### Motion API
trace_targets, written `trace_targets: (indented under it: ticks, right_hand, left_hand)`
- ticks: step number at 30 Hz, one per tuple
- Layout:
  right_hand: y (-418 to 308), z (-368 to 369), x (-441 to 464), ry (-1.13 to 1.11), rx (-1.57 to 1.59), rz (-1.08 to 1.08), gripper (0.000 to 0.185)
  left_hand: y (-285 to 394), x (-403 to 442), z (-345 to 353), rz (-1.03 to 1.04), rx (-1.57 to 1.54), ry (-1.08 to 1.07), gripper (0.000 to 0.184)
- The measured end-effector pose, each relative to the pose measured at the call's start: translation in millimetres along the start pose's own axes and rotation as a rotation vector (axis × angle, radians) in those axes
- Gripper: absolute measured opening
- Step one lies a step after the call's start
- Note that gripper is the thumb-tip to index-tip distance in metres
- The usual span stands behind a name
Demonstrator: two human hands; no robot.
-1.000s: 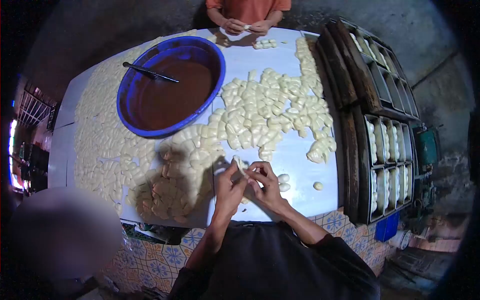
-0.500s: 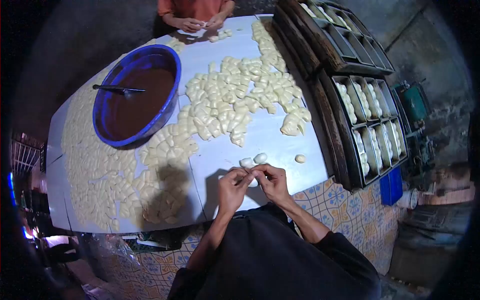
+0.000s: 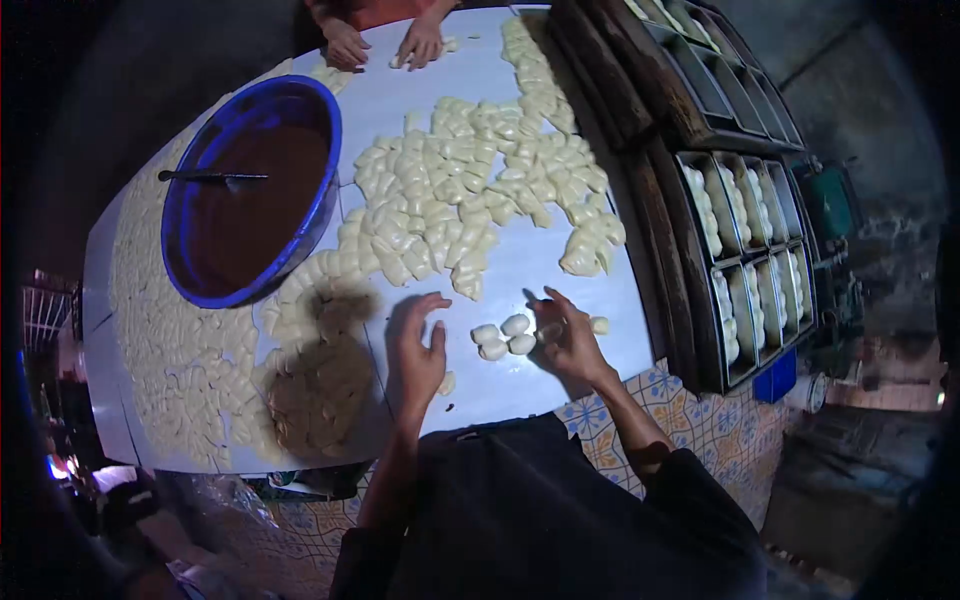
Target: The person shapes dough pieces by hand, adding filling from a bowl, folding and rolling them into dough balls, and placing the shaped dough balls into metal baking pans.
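My left hand (image 3: 422, 350) is just above the white table (image 3: 480, 390), its fingers apart and nothing in them. Beside its wrist lies a small piece of dough (image 3: 447, 382). My right hand (image 3: 573, 345) is also open, fingers spread, just right of a cluster of several smooth dough balls (image 3: 515, 325). Partly behind the right hand sits another dough piece (image 3: 599, 325). Both hands are apart from the cluster, which rests on the table between them.
Many flat dough pieces (image 3: 430, 205) cover much of the table. A blue basin (image 3: 330, 175) of brown filling stands at left, a dark-handled utensil (image 3: 205, 176) across it. Metal baking tins (image 3: 745, 260) with dough balls are at right. Across the table are another person's hands (image 3: 420, 42).
My hands have parted from a pinch together over the dough balls and opened to either side. The cluster has grown. The other person's hands have lowered to the table.
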State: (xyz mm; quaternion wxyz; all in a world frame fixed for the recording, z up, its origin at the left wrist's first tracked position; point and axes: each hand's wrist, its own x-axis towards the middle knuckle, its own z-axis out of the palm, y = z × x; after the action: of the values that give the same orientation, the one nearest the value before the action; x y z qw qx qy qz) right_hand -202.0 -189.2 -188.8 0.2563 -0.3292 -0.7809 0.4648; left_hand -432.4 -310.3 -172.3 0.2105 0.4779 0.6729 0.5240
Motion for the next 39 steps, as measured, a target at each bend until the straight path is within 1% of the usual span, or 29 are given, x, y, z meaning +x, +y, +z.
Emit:
trace_targets:
  ticks: [1, 2, 4, 6, 7, 9, 10, 12, 14, 15, 16, 18, 19, 20, 21, 22, 23, 24, 25, 26, 27, 28, 30, 31, 32, 34, 36, 38, 39]
  right_hand:
    - [-1, 6, 11, 0.009, -0.187, -0.09, 0.064]
    - [-2, 14, 23, 0.019, -0.371, -0.178, 0.055]
    - [-40, 44, 51, -0.018, -0.46, -0.126, 0.036]
    - [-35, 83, 72, 0.094, -0.524, -0.212, 0.024]
    - [-26, 87, 77, 0.096, -0.525, -0.218, 0.024]
    - [-14, 95, 85, -0.027, -0.395, -0.107, 0.013]
    - [-38, 83, 82, -0.148, -0.086, 0.133, 0.008]
    - [-67, 62, 58, -0.272, 0.083, 0.298, 0.007]
    - [-106, 26, 36, -0.261, 0.199, 0.081, 0.009]
    - [-115, 12, 26, -0.267, 0.339, 0.023, 0.013]
    - [-123, -1, 18, -0.265, 0.48, -0.037, 0.017]
    - [-131, -19, 11, -0.277, 0.472, -0.198, 0.023]
    - [-131, -19, 9, -0.245, 0.392, -0.165, 0.022]
    - [-130, -18, 8, -0.215, 0.314, -0.128, 0.02]
    - [-127, -15, 9, -0.227, 0.22, -0.132, 0.022]
    - [-119, -2, 7, -0.203, 0.349, -0.105, 0.032]
    - [-116, 10, 7, -0.243, 0.319, -0.091, 0.038]
    - [-117, 21, 7, -0.293, 0.291, -0.074, 0.044]
    - [-123, 29, 7, -0.366, 0.097, -0.043, 0.051]
    - [-121, 42, 8, -0.227, 0.047, -0.093, 0.044]
    - [-111, 54, 12, -0.123, 0.125, -0.024, 0.04]
    - [-99, 64, 18, -0.023, 0.203, 0.046, 0.037]
    - [-94, 66, 43, 0.086, 0.077, 0.138, 0.025]
    - [-47, 77, 64, 0.148, -0.016, -0.067, 0.029]
    - [-33, 84, 81, 0.212, -0.098, 0.013, 0.033]
    - [-39, 88, 102, 0.182, -0.416, 0.072, 0.028]
    - [-32, 94, 108, 0.136, -0.418, 0.028, 0.023]
    - [-28, 99, 101, 0.112, -0.217, 0.045, 0.024]
    - [-29, 98, 89, 0.107, -0.105, 0.085, 0.022]
  left_hand:
    - [2, 3, -3, -0.085, -0.075, 0.0, 0.048]
    - [2, 10, -5, -0.096, -0.072, 0.008, 0.048]
    - [5, 31, -5, 0.12, 0.246, -0.108, 0.06]
    - [-19, 41, 1, 0.093, 0.03, -0.306, 0.08]
    - [-27, 46, 6, 0.109, 0.083, -0.359, 0.084]
    - [-45, 48, 12, 0.166, 0.216, -0.404, 0.088]
    - [-49, 50, 12, 0.207, 0.296, -0.391, 0.089]
    - [-44, 46, 12, 0.158, 0.264, -0.36, 0.085]
    - [-54, 41, 17, 0.159, 0.41, -0.368, 0.081]
    - [-56, 38, 24, 0.131, 0.269, -0.264, 0.069]
    - [-47, 34, 28, 0.138, 0.267, -0.264, 0.069]
    - [-21, 19, 33, -0.043, 0.04, -0.057, 0.063]
    - [-4, 10, 31, -0.014, -0.053, -0.048, 0.048]
    - [2, 1, 31, -0.004, -0.054, -0.062, 0.048]
    - [6, -7, 31, -0.225, -0.458, -0.069, 0.042]
    - [16, -12, 28, -0.447, -0.858, -0.075, 0.04]
    - [29, -20, 25, -0.544, -1.208, -0.077, 0.045]
    - [27, -26, 20, -0.693, -1.56, -0.224, 0.043]
    - [35, -30, 19, -0.691, -1.47, -0.126, 0.042]
    - [43, -32, 18, -0.686, -1.378, -0.03, 0.041]
    - [42, -33, 19, -0.61, -1.216, 0.104, 0.034]
    - [37, -38, 14, -0.599, -1.216, 0.116, 0.034]
    - [15, -45, 1, -0.516, -0.937, 0.274, 0.025]
    - [-8, -47, -2, -0.537, -0.643, 0.34, 0.025]
    - [-9, -49, -9, -0.535, -0.642, 0.342, 0.025]
    - [-8, -49, -17, -0.261, 0.277, 0.125, 0.028]
    - [-26, -48, -11, -0.215, 0.364, 0.106, 0.023]
    - [-31, -44, -2, -0.245, 0.094, 0.18, 0.022]
    - [-13, -36, -8, -0.327, 0.081, 0.111, 0.034]
